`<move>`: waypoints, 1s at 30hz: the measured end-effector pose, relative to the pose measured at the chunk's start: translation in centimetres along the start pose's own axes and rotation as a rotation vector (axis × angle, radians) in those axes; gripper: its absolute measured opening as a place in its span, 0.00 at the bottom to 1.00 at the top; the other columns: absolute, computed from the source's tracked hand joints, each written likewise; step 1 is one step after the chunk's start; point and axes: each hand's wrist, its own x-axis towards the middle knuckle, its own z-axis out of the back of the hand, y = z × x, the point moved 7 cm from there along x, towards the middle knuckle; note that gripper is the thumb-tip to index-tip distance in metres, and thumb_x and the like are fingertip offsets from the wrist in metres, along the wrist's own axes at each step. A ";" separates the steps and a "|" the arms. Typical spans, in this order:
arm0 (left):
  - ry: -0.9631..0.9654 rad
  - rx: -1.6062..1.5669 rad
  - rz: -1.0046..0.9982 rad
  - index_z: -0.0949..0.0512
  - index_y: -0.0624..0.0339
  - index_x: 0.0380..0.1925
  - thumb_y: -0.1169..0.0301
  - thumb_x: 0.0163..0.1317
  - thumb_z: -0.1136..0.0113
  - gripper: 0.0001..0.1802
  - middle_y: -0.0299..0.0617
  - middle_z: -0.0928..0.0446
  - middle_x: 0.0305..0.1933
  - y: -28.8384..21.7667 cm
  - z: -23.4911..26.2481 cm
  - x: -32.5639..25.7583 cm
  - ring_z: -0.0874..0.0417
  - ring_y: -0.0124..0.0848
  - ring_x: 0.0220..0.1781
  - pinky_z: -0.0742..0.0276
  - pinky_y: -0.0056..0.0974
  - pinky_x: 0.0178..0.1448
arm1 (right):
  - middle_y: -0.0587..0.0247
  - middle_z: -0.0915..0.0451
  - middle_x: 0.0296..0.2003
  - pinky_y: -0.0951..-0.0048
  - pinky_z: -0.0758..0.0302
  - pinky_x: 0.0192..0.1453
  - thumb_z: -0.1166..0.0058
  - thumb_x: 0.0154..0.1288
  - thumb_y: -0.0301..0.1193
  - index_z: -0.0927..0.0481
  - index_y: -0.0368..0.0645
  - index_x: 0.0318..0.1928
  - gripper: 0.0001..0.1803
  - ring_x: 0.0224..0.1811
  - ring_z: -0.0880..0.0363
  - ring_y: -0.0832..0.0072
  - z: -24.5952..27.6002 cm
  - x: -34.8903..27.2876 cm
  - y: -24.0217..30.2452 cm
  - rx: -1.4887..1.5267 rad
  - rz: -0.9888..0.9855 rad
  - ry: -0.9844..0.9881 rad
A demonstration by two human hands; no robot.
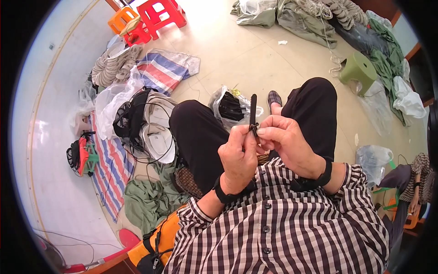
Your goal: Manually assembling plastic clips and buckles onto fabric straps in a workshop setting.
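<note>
The left hand (239, 157) pinches the lower part of a black strip (253, 107) between thumb and forefinger, while the right hand (288, 142) pinches its looped end (fingertips nearly meeting). Beyond lies a clear bag (217, 102) of black pieces (231, 109); farther, a red stool (147, 18).

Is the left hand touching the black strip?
Touching: the head view shows the left hand pinching the black strip near its lower end.
</note>
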 end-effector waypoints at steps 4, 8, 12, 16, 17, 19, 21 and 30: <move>-0.013 0.052 -0.038 0.29 0.68 0.35 0.84 0.62 0.50 0.03 0.39 0.23 0.19 -0.2 0.1 -0.1 0.22 0.20 0.20 0.29 0.24 0.23 | 0.68 0.28 0.21 0.81 0.32 0.30 0.48 0.59 0.24 0.25 0.37 0.30 0.03 0.23 0.33 0.84 0.2 0.2 -0.6 0.068 -0.051 0.008; -0.027 0.083 -0.090 0.29 0.68 0.35 0.84 0.61 0.50 0.04 0.40 0.23 0.19 -0.3 -0.1 -0.2 0.21 0.21 0.20 0.29 0.25 0.23 | 0.69 0.27 0.23 0.81 0.32 0.31 0.48 0.60 0.24 0.25 0.38 0.31 0.03 0.23 0.32 0.84 0.6 0.4 -0.9 0.110 -0.060 -0.002; -0.031 0.173 -0.173 0.29 0.68 0.36 0.85 0.59 0.49 0.05 0.42 0.23 0.19 -0.1 -0.1 -0.7 0.20 0.23 0.19 0.28 0.26 0.22 | 0.69 0.26 0.24 0.81 0.30 0.32 0.47 0.61 0.26 0.25 0.39 0.32 0.04 0.24 0.31 0.84 0.7 0.4 -0.7 0.092 -0.033 0.027; -0.035 0.268 -0.310 0.30 0.68 0.36 0.86 0.57 0.48 0.07 0.43 0.22 0.21 -1.2 -0.2 -1.2 0.20 0.23 0.19 0.26 0.26 0.23 | 0.70 0.26 0.25 0.83 0.30 0.33 0.47 0.63 0.27 0.25 0.40 0.34 0.04 0.25 0.30 0.84 1.0 0.5 -0.4 0.076 -0.032 0.025; -0.035 0.268 -0.311 0.30 0.68 0.36 0.86 0.57 0.48 0.07 0.43 0.22 0.21 -1.3 -0.2 -1.2 0.20 0.23 0.19 0.26 0.26 0.23 | 0.70 0.26 0.25 0.84 0.30 0.33 0.47 0.64 0.28 0.25 0.40 0.36 0.04 0.26 0.30 0.85 1.1 0.7 -0.5 0.076 -0.025 0.065; -0.001 0.147 -0.271 0.31 0.70 0.36 0.87 0.57 0.48 0.07 0.44 0.21 0.23 -1.2 -0.3 -1.0 0.19 0.24 0.20 0.24 0.26 0.24 | 0.71 0.25 0.25 0.84 0.30 0.33 0.47 0.64 0.28 0.25 0.40 0.37 0.05 0.26 0.29 0.85 0.9 0.7 -0.6 0.080 -0.022 0.102; 0.012 0.069 -0.220 0.31 0.70 0.37 0.87 0.58 0.49 0.07 0.44 0.21 0.23 -0.4 -0.2 -1.2 0.19 0.24 0.21 0.24 0.26 0.24 | 0.72 0.26 0.24 0.85 0.30 0.32 0.47 0.65 0.27 0.24 0.39 0.41 0.07 0.26 0.30 0.87 0.1 0.4 0.4 -0.004 0.089 0.153; 0.132 -0.140 0.035 0.32 0.70 0.36 0.84 0.62 0.52 0.03 0.47 0.21 0.24 -0.2 0.0 -1.4 0.19 0.26 0.21 0.25 0.26 0.23 | 0.70 0.25 0.23 0.85 0.31 0.30 0.44 0.62 0.27 0.25 0.37 0.45 0.12 0.25 0.28 0.87 -0.1 -0.3 1.7 -0.540 0.478 0.265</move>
